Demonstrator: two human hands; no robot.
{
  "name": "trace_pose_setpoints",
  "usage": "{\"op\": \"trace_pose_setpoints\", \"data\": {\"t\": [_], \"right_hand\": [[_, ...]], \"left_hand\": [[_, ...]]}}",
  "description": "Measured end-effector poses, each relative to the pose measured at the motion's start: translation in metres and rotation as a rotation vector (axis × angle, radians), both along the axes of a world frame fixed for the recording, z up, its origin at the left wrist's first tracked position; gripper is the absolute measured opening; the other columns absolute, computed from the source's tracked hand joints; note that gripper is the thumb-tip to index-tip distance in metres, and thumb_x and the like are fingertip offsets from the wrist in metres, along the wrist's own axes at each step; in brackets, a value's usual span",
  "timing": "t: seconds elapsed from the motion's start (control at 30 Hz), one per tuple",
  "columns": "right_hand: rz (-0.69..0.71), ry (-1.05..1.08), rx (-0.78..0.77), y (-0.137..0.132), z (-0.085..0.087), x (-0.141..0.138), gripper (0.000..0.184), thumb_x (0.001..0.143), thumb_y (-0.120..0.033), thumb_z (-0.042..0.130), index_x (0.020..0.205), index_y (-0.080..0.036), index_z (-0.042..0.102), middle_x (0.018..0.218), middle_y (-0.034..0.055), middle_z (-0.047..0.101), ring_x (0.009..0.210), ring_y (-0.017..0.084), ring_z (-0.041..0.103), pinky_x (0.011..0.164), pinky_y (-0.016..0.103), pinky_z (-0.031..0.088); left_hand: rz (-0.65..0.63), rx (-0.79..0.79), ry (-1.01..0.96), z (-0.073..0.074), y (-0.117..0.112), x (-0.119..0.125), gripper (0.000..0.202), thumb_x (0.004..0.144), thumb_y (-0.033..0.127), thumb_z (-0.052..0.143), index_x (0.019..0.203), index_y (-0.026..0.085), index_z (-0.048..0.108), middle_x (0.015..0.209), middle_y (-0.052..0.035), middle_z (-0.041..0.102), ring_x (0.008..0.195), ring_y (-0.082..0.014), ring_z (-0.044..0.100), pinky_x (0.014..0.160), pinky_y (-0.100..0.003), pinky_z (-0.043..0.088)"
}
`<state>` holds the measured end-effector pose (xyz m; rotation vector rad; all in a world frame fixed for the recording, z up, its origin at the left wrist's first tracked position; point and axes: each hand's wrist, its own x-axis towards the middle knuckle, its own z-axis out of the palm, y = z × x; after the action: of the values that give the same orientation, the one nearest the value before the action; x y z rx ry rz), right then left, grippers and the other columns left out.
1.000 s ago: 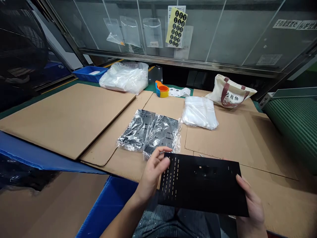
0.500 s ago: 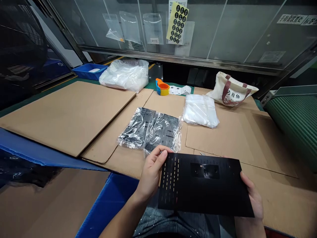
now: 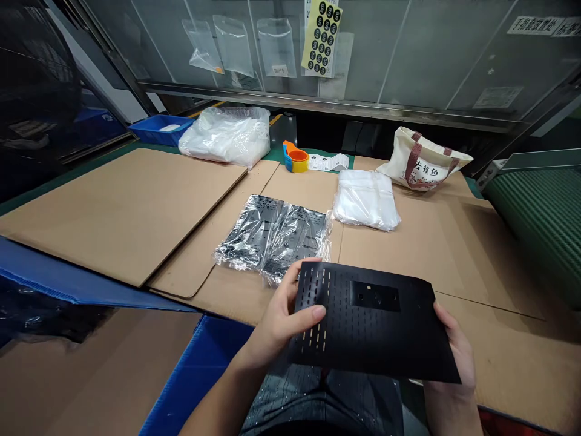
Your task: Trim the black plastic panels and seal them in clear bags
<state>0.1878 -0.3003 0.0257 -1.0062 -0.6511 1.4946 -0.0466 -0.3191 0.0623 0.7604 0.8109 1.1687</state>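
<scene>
Both hands hold up a black perforated metal panel [image 3: 367,321] with rows of slots and a recessed rectangular opening. My left hand [image 3: 284,318] grips its left edge, thumb on top and fingers behind. My right hand [image 3: 454,348] supports the right edge, mostly behind the panel. Just beyond my left hand lie black panels sealed in clear plastic wrap [image 3: 272,239]. They rest on flattened cardboard [image 3: 290,194].
A stack of clear plastic bags [image 3: 365,200], a canvas tote [image 3: 422,162], a white sack [image 3: 227,136], an orange-and-blue tape dispenser [image 3: 296,157] and a blue bin [image 3: 160,129] stand beyond. Blue corrugated board [image 3: 195,369] lies lower left; a green conveyor [image 3: 540,230] runs right.
The panel has tilted, its far edge rising and its face turning more toward me. My left thumb now lies across its face. The view has shifted slightly.
</scene>
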Motion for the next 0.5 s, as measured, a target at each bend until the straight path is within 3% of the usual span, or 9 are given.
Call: {"op": "trace_pose_setpoints", "data": {"t": [0.2, 0.37, 0.5], "right_hand": [[-0.035, -0.065, 0.052, -0.008, 0.002, -0.001, 0.024, 0.082, -0.045, 0.062, 0.075, -0.029, 0.078, 0.072, 0.0019, 0.077, 0.105, 0.030, 0.069, 0.106, 0.049, 0.045], [0.003, -0.015, 0.036, -0.008, 0.000, -0.003, 0.027, 0.083, -0.045, 0.059, 0.078, -0.027, 0.078, 0.073, 0.0035, 0.077, 0.106, 0.030, 0.068, 0.105, 0.049, 0.046], [0.016, 0.021, 0.029, -0.003, -0.002, -0.003, 0.028, 0.083, -0.046, 0.059, 0.074, -0.028, 0.078, 0.069, 0.0035, 0.077, 0.105, 0.029, 0.069, 0.106, 0.048, 0.044]], "left_hand": [[0.045, -0.041, 0.206, -0.002, 0.008, -0.005, 0.038, 0.071, 0.031, 0.079, 0.096, 0.022, 0.052, 0.074, 0.0025, 0.062, 0.060, -0.0099, 0.056, 0.056, -0.018, 0.044], [0.197, -0.068, 0.073, -0.003, 0.015, 0.002, 0.031, 0.077, 0.045, 0.071, 0.078, 0.017, 0.057, 0.060, 0.0031, 0.057, 0.049, -0.0076, 0.049, 0.047, -0.016, 0.038], [0.294, -0.075, 0.002, -0.003, 0.017, 0.005, 0.030, 0.080, 0.043, 0.068, 0.080, 0.014, 0.066, 0.064, 0.0013, 0.059, 0.055, -0.0082, 0.051, 0.055, -0.017, 0.044]]}}
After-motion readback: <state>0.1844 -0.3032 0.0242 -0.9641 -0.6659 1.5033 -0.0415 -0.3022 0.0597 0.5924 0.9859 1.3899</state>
